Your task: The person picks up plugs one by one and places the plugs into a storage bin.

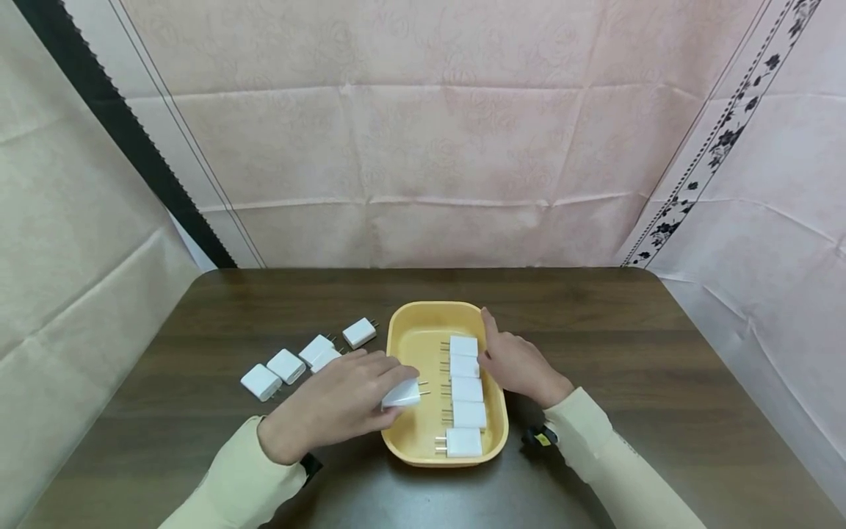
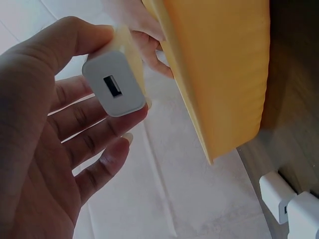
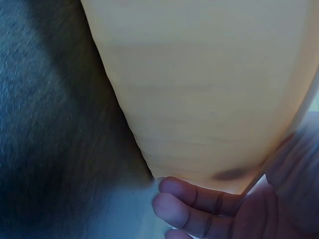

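My left hand (image 1: pixel 350 400) pinches a white USB charger plug (image 1: pixel 402 394) between thumb and fingers, over the left rim of a yellow plastic tray (image 1: pixel 415 323). The prongs point right, into the tray; in the left wrist view the charger's USB port (image 2: pixel 112 86) faces the camera. Several white chargers (image 1: pixel 465 389) line the tray's right side in a column, prongs to the left. My right hand (image 1: pixel 525 367) grips the tray's right rim, its thumb on the inner side. The right wrist view shows its fingers (image 3: pixel 199 209) by the outer wall.
Several more white chargers (image 1: pixel 286 365) lie in a slanting row on the brown wooden table (image 1: pixel 595 316), left of the tray. One charger (image 1: pixel 360 333) sits close to the tray's left wall. Pale cloth (image 1: pixel 423 162) hangs behind the table and at both sides.
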Demonstrator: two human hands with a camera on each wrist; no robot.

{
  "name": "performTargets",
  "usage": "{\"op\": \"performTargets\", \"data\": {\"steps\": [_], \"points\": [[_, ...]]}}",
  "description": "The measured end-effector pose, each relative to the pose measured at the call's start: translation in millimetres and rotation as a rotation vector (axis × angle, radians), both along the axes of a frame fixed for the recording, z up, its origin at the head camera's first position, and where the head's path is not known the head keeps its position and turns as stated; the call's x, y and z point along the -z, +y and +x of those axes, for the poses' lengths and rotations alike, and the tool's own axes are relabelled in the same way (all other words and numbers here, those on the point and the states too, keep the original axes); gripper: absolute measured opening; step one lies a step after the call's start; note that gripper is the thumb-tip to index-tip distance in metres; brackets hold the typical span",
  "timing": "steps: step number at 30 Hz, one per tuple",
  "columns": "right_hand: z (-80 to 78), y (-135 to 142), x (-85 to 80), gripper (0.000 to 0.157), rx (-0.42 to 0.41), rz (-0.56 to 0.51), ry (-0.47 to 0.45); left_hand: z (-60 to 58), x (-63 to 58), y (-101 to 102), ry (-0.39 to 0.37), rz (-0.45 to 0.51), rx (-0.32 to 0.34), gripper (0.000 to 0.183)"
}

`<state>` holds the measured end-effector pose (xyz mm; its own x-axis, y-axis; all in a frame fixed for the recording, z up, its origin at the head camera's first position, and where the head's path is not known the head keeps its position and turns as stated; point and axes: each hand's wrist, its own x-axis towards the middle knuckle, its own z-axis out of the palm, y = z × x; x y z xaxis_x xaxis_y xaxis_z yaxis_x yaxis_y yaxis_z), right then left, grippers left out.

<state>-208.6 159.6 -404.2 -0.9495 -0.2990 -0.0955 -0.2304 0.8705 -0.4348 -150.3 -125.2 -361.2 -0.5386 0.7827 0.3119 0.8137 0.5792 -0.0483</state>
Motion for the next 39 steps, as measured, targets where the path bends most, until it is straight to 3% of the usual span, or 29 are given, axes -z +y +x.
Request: {"op": "performTargets", "data": {"steps": [8, 15, 39], "points": [[-0.9, 0.9, 0.5, 0.079, -0.01, 0.001, 0.013, -0.2, 3.0, 6.9, -0.035, -0.011, 0.03, 0.04], [-1.8, 2.0, 2.3, 0.079, -0.011, -0.014, 0.007, -0.5, 9.6, 11.7, -0.014, -0.034, 0.079, 0.04], [-2.2, 2.2, 1.4, 0.078, -0.023, -0.04, -0.001, 2.1, 18.8, 18.5, -0.16, -0.123, 0.07, 0.031]]}}
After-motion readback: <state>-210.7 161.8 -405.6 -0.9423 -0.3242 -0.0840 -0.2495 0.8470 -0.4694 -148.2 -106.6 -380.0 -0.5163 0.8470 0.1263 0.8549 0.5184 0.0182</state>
